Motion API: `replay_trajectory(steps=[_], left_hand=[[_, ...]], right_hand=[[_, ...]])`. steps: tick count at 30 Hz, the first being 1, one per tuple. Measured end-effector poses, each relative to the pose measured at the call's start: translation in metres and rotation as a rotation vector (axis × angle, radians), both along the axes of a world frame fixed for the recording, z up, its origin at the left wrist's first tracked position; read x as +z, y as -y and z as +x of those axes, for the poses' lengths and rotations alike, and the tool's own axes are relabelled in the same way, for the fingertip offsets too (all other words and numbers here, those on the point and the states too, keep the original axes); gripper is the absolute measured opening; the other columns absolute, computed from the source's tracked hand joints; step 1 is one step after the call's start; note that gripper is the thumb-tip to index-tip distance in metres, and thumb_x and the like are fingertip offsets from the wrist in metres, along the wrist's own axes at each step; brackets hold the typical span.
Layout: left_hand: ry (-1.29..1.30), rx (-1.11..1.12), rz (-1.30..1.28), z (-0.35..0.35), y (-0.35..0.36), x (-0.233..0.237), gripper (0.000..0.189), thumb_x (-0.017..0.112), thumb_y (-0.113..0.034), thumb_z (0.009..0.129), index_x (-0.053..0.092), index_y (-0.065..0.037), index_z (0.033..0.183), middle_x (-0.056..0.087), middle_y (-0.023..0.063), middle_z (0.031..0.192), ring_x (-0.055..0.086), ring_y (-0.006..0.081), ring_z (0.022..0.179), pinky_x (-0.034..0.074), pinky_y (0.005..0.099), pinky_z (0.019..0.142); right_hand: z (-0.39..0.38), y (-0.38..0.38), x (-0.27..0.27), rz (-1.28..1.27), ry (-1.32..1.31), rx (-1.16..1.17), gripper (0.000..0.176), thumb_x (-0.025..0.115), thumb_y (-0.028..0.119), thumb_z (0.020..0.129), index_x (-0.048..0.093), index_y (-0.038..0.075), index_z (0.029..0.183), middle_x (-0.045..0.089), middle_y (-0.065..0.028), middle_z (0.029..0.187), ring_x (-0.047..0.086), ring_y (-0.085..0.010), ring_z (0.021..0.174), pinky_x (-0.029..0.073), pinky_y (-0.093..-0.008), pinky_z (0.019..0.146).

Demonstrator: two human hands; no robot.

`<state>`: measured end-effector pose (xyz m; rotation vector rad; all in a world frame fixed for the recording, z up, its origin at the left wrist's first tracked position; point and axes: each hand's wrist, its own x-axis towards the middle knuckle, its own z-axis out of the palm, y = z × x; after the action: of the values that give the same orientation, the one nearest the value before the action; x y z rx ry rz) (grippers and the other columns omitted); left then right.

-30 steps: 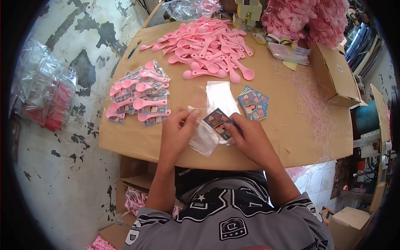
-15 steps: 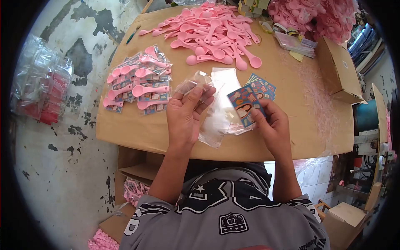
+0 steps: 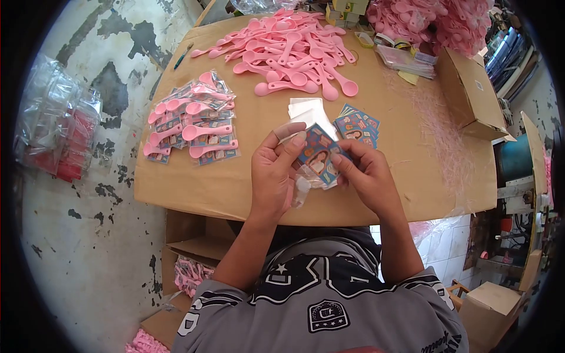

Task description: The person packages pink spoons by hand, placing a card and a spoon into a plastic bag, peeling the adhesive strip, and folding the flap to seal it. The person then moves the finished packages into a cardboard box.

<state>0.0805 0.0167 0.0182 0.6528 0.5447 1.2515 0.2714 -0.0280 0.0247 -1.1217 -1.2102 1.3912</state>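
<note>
In front of me, my right hand pinches a blue printed card by its right side. My left hand is closed at the card's upper left corner, on a clear plastic bag whose lower part hangs under the card. How far the card sits inside the bag I cannot make out. A stack of clear bags lies just beyond my hands. Fanned out to its right are several more blue cards. Bagged pink spoons with cards are piled left of my left hand.
A big heap of loose pink measuring spoons covers the far middle of the table. At the right edge stands a cardboard box, near plastic shreds. Stuffed bags of pink spoons sit at the back right. A pen lies far left.
My hands have come together. The card has moved left to the bag in my left hand, which has shifted slightly right and down. The view has shifted a little.
</note>
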Motion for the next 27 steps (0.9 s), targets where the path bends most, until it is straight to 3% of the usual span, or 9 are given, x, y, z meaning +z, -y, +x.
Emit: replay_trajectory(steps=[2, 7, 14, 17, 20, 23, 27], left_hand=[[-0.012, 0.035, -0.006, 0.005, 0.002, -0.001, 0.031, 0.066, -0.007, 0.104, 0.06, 0.006, 0.132, 0.076, 0.0171, 0.109, 0.076, 0.0185, 0.093, 0.064, 0.0353, 0.088], [-0.006, 0.051, 0.044, 0.011, 0.005, -0.004, 0.032, 0.067, -0.007, 0.103, 0.061, 0.004, 0.132, 0.074, 0.0129, 0.116, 0.073, 0.0167, 0.104, 0.061, 0.0332, 0.093], [-0.041, 0.059, 0.06, 0.022, 0.018, -0.008, 0.032, 0.07, -0.01, 0.103, 0.065, 0.002, 0.132, 0.076, 0.0071, 0.113, 0.069, 0.0096, 0.102, 0.054, 0.028, 0.095], [-0.06, 0.009, 0.054, 0.02, 0.02, -0.02, 0.04, 0.067, -0.007, 0.103, 0.06, 0.0, 0.141, 0.073, 0.0087, 0.123, 0.067, 0.0089, 0.107, 0.054, 0.0286, 0.096], [0.094, 0.037, 0.054, 0.017, 0.017, 0.006, 0.051, 0.06, -0.002, 0.104, 0.048, -0.003, 0.153, 0.068, 0.0123, 0.132, 0.066, 0.0134, 0.114, 0.054, 0.033, 0.101], [0.228, -0.02, 0.097, 0.009, 0.008, 0.017, 0.063, 0.054, -0.001, 0.105, 0.032, -0.01, 0.163, 0.055, 0.0199, 0.148, 0.058, 0.0281, 0.136, 0.049, 0.0464, 0.115], [0.343, -0.033, 0.106, 0.011, 0.003, 0.012, 0.059, 0.053, -0.005, 0.106, 0.034, -0.015, 0.162, 0.062, 0.0189, 0.139, 0.064, 0.029, 0.127, 0.052, 0.048, 0.112]], right_hand=[[-0.004, 0.0, 0.0, 0.021, -0.105, -0.134, 0.023, 0.069, 0.012, 0.104, 0.064, -0.001, 0.121, 0.068, -0.0012, 0.093, 0.063, -0.0063, 0.078, 0.052, -0.0231, 0.068], [-0.011, 0.001, -0.005, 0.028, -0.191, -0.255, 0.016, 0.072, 0.011, 0.101, 0.063, 0.002, 0.112, 0.07, -0.0037, 0.095, 0.066, -0.0083, 0.081, 0.054, -0.0242, 0.072], [-0.035, -0.007, -0.012, 0.189, -0.267, -0.358, 0.02, 0.072, 0.012, 0.102, 0.064, 0.001, 0.116, 0.07, -0.0035, 0.096, 0.066, -0.0086, 0.085, 0.054, -0.0231, 0.077], [-0.04, -0.007, -0.005, 0.131, -0.267, -0.322, 0.02, 0.071, 0.013, 0.102, 0.066, 0.0, 0.117, 0.071, -0.0043, 0.096, 0.066, -0.0086, 0.083, 0.054, -0.0232, 0.075], [-0.035, -0.003, -0.004, 0.058, -0.236, -0.213, 0.018, 0.07, 0.013, 0.103, 0.068, 0.0, 0.114, 0.072, -0.0045, 0.092, 0.066, -0.0083, 0.077, 0.054, -0.0231, 0.069], [-0.036, 0.003, -0.002, 0.035, -0.214, -0.181, 0.015, 0.071, 0.013, 0.102, 0.069, 0.0, 0.11, 0.071, -0.004, 0.087, 0.065, -0.0075, 0.072, 0.053, -0.0228, 0.062], [-0.04, 0.006, -0.006, 0.044, -0.211, -0.188, 0.015, 0.072, 0.013, 0.101, 0.066, 0.001, 0.106, 0.07, -0.0032, 0.084, 0.063, -0.0063, 0.068, 0.05, -0.0215, 0.058]])
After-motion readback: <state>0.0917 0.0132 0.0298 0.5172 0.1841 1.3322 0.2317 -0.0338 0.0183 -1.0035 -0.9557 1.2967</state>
